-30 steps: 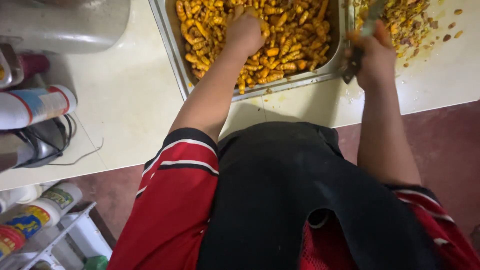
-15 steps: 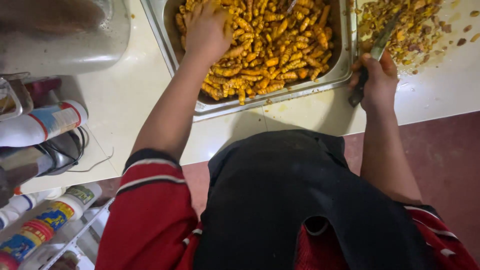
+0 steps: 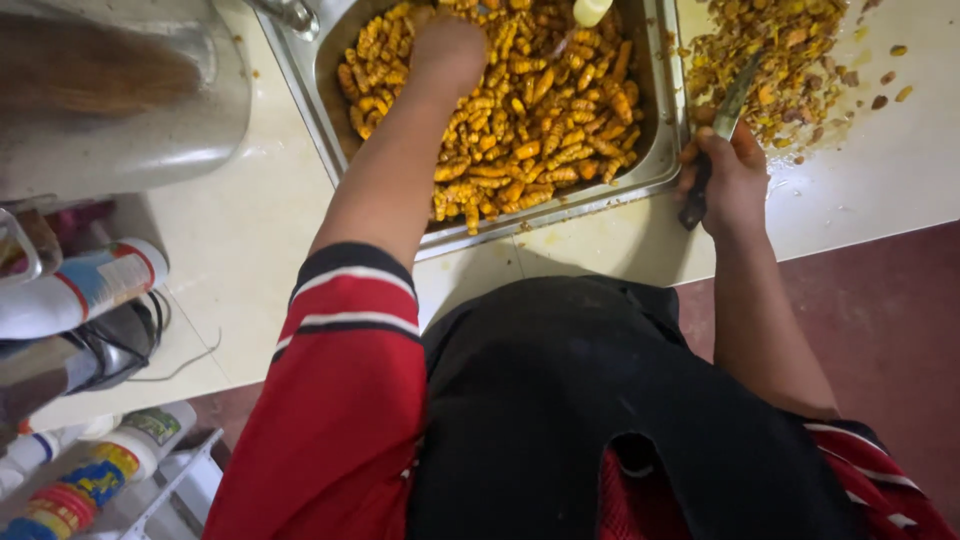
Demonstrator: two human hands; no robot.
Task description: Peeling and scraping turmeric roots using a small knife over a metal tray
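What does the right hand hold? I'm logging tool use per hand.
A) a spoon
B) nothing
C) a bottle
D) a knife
D: the right hand grips a dark handle, and the knife blade points up toward the heap of chopped yellow scraps on the counter.

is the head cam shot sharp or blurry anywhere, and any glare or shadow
Head view: the yellow-orange pieces in the steel tray read fairly sharp; the left hand among them is slightly soft. The steel pot at upper left is smeared and dim. A soft shadow lies under the right hand with the knife. Wide-angle bend toward the edges.
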